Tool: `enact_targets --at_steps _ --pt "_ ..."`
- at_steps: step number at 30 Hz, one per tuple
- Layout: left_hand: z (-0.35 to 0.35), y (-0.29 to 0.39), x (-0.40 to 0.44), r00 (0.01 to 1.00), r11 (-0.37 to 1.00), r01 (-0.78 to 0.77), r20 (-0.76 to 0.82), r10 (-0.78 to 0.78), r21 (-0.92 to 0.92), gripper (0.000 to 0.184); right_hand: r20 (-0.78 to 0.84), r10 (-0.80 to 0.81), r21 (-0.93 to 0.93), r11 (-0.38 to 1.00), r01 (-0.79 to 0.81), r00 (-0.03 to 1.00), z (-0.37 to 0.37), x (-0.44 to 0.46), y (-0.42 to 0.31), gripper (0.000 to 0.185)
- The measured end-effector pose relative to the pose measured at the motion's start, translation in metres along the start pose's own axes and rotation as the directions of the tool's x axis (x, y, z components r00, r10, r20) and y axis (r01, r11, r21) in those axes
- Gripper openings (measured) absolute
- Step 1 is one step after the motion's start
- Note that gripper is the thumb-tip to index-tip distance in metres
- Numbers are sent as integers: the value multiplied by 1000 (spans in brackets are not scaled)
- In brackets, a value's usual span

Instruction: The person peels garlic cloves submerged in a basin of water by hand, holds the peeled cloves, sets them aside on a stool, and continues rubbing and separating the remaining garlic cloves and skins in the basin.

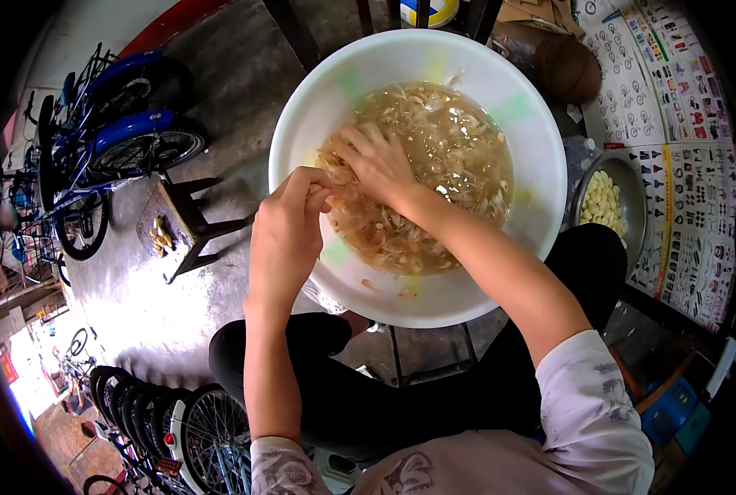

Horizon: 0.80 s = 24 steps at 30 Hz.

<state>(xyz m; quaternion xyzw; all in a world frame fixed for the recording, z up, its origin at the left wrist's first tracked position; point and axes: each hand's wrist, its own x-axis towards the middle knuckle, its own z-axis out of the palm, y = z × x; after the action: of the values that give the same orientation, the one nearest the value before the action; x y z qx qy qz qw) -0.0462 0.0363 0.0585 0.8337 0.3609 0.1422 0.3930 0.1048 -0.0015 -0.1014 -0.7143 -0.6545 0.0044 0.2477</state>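
The left hand (293,210) is curled at the basin's left side; the right hand (376,165) reaches into wet skins (425,177), which point every way. Their grasp I cannot tell. The round white basin (541,173) opens upward before the knees.

Single head-worn view, facing steeply down, close above a round white plastic basin (541,169); dark outer edges seem warped.
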Motion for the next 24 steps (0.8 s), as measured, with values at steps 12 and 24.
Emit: enact_targets --at_steps 12,24 --pt "-7 -7 10 995 999 10 -94 -15 -51 14 180 -200 -177 957 232 963 -7 11 -4 37" --pt "-11 -13 19 982 998 49 -180 -53 -30 15 18 45 289 956 -48 999 -10 2 -11 35"
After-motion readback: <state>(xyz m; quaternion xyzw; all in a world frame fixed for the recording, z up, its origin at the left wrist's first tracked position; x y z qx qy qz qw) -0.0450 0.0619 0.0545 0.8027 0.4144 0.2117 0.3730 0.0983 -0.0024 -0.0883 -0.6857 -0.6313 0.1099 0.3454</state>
